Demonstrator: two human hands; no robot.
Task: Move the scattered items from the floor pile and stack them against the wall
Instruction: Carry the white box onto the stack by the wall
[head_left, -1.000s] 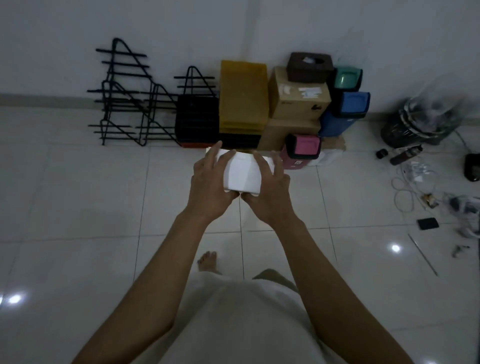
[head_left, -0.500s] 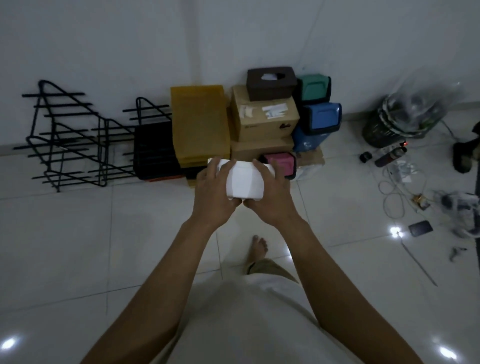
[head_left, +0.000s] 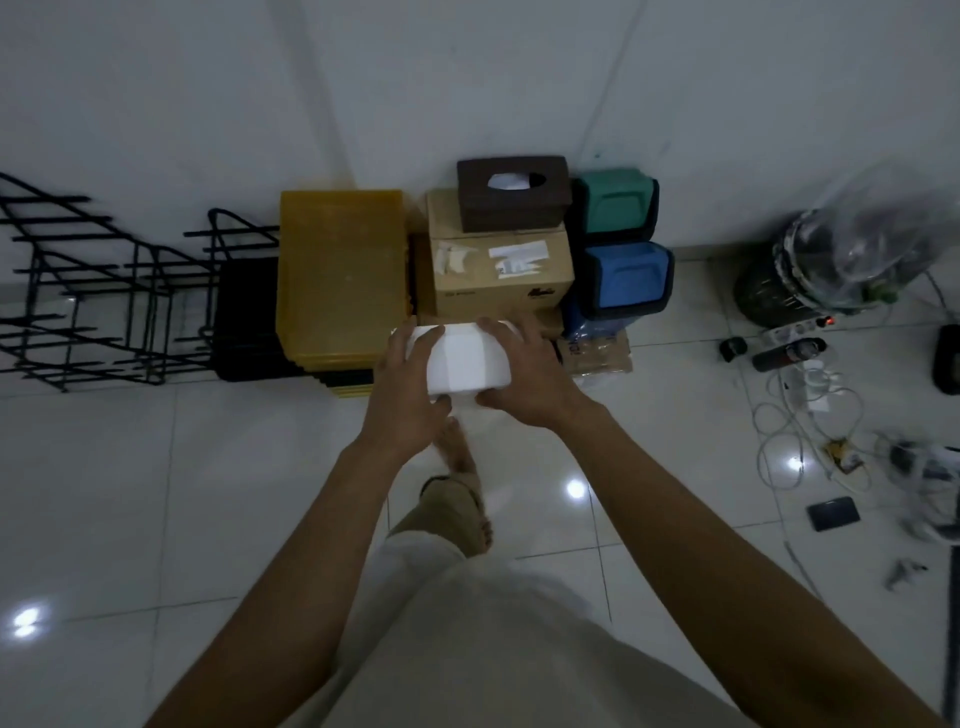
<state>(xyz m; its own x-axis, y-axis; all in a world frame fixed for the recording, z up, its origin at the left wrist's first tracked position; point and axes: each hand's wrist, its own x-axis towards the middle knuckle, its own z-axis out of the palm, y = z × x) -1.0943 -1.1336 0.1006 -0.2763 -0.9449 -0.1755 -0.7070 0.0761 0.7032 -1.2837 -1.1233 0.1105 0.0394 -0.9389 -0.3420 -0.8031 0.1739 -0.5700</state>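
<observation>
Nothing in front of me can be read. The cardboard box (head_left: 498, 275) against the wall carries pale paper labels and strips of tape on its top, plus a small dark printed mark near its right front corner and a faint line of print near its left front edge, but all of it is too blurred and dim for me to make out any letters or numbers.
</observation>
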